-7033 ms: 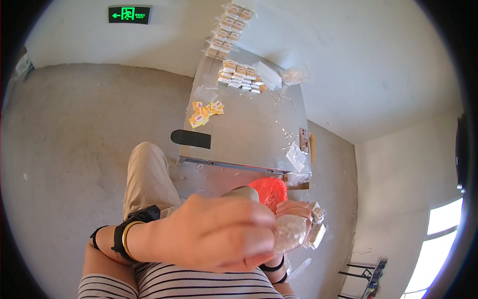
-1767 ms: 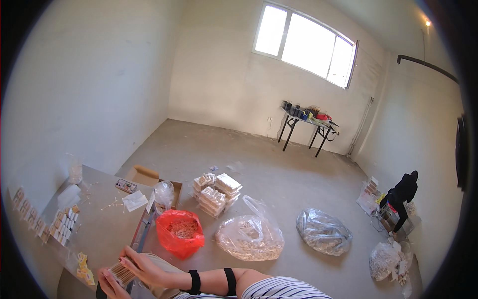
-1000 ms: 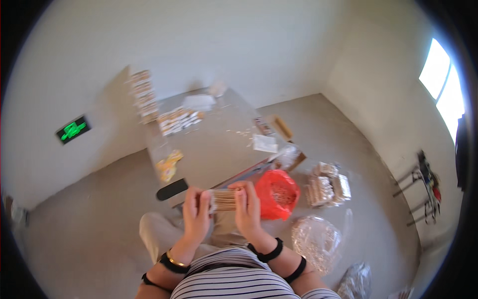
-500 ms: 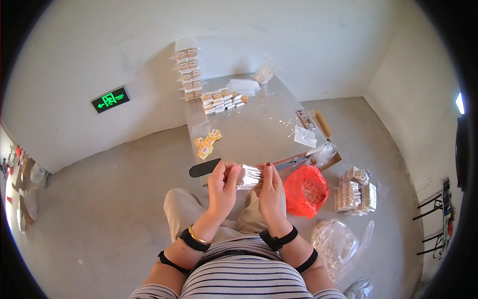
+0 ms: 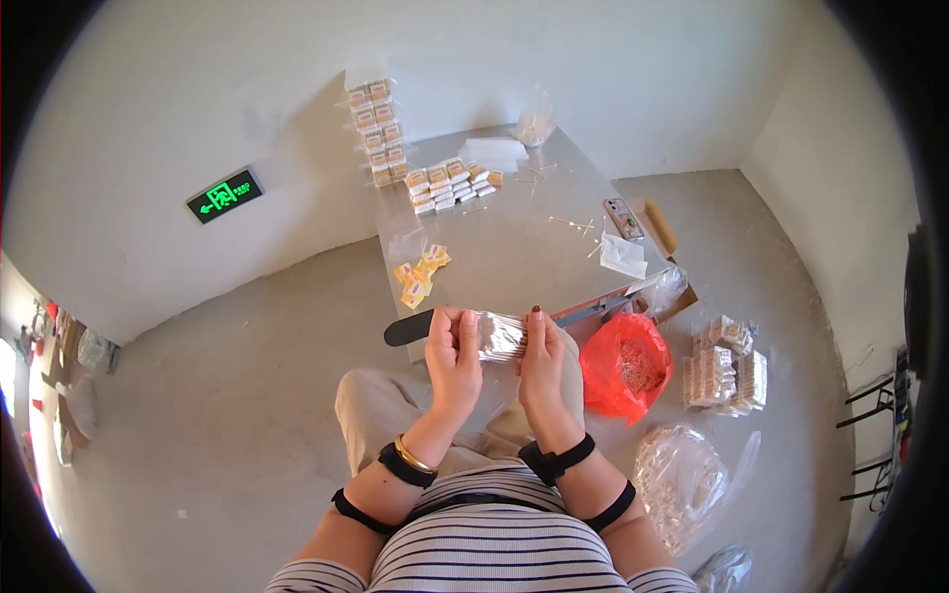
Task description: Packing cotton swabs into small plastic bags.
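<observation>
- Clear-wrapped packet of small pale sticks sits between the two hands, held above the person's lap at the near edge of the grey table
- Left hand is curled around the packet's left end, fingers closed on it, thumb on top
- Right hand is closed on the packet's right end, fingertips pressing the wrap
- Step in hand, as a judgement: the packet is being squared up or its wrap closed between both hands
- Next move seems to call for a steady two-handed grip so the sticks do not slide out of the open wrap
- Just right of the right hand hangs a red bag; beyond it lie wrapped bundles on the floor
- Ahead of the left hand, yellow sachets lie on the table, near a dark flat bar
</observation>
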`<act>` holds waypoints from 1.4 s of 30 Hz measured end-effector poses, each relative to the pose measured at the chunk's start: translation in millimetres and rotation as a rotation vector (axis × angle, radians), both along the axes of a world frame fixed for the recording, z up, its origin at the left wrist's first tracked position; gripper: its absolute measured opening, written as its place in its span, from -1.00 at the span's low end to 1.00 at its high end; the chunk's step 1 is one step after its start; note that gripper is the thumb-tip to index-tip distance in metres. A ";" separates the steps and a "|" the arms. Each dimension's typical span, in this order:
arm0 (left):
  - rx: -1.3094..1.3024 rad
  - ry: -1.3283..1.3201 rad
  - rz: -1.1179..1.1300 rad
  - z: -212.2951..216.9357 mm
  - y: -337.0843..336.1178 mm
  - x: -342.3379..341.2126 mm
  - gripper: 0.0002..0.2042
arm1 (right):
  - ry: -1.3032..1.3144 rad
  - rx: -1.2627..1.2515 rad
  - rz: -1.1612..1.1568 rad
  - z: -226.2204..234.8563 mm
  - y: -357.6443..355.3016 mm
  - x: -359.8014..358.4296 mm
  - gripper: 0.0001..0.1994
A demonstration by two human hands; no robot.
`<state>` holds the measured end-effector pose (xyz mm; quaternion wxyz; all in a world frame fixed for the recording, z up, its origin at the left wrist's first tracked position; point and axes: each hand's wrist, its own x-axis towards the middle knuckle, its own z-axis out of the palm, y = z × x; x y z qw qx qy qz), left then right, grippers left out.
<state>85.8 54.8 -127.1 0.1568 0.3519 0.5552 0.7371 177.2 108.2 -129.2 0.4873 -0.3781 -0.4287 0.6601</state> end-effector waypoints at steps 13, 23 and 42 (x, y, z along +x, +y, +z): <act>-0.185 0.513 0.056 -7.2 32.9 -18.0 -0.86 | 0.018 0.140 -0.058 -28.0 41.9 -18.7 -0.65; -0.186 0.086 -0.001 -27.6 50.5 -29.5 -0.85 | 0.114 -0.057 -0.038 -70.8 72.6 -33.9 -0.62; -0.325 -0.113 0.104 -129.6 96.5 -125.3 -0.80 | 0.122 -0.430 -0.125 -172.2 176.3 -60.9 -0.68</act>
